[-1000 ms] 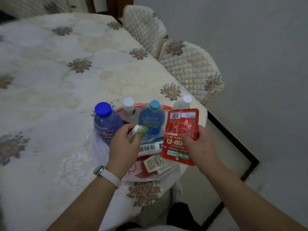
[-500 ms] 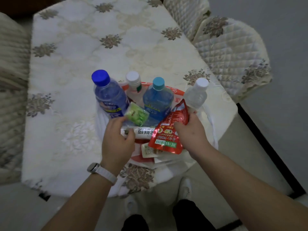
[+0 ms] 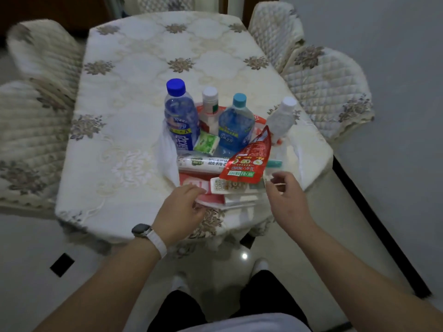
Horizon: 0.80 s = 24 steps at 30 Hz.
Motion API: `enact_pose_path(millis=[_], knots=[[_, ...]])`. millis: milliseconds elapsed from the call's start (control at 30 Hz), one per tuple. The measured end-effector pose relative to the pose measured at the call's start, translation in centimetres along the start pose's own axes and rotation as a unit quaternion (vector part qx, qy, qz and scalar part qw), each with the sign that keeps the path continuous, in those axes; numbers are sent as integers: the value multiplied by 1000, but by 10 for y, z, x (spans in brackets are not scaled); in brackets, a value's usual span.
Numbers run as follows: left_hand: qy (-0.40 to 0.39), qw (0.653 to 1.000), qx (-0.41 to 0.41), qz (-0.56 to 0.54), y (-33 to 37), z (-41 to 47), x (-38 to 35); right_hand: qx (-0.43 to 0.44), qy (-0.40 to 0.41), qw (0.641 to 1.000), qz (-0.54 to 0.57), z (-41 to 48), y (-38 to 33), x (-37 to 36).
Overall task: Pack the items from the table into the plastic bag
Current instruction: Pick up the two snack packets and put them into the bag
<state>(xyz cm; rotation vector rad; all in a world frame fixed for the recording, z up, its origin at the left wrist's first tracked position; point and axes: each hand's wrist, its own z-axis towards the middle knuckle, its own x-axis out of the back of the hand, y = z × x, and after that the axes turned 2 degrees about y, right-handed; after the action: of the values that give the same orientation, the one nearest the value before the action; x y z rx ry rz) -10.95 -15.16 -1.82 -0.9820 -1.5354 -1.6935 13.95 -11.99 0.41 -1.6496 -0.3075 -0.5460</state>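
We see the left hand (image 3: 178,208), fingers pinched on the white-and-red plastic bag (image 3: 167,152); the right hand (image 3: 286,200) hovers, fingers apart, beside the red foil pouch (image 3: 249,159).

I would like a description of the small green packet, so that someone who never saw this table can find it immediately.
Start at the near end of the cloth-covered table, where four bottles stand in a row on the plastic bag. Look between the dark-blue-capped bottle and the light-blue-capped bottle, just in front of them. The small green packet leans there, the only bright green, flat, square item in the group.
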Motion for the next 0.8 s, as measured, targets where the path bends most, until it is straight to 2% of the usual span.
enact_pose_path(millis=[100, 200, 300, 567, 667, 800], knots=[[-3, 999, -30, 36, -9, 5, -9, 106, -5, 978, -181, -8, 32, 4], [-12, 995, -44, 93, -23, 11, -20, 253, -19, 908, -334, 4, 57, 7], [19, 994, -51, 96, -25, 7, -24, 274, -51, 875, -396, 16, 65, 7], [105, 991, -80, 36, -12, 2, -7, 280, -87, 848, -442, 39, 65, 24], [119, 989, -87, 17, -7, 0, 2, 292, -80, 857, -416, 42, 56, 34], [144, 987, -75, -8, -6, 1, 12, 329, -22, 875, -355, 40, 33, 52]])
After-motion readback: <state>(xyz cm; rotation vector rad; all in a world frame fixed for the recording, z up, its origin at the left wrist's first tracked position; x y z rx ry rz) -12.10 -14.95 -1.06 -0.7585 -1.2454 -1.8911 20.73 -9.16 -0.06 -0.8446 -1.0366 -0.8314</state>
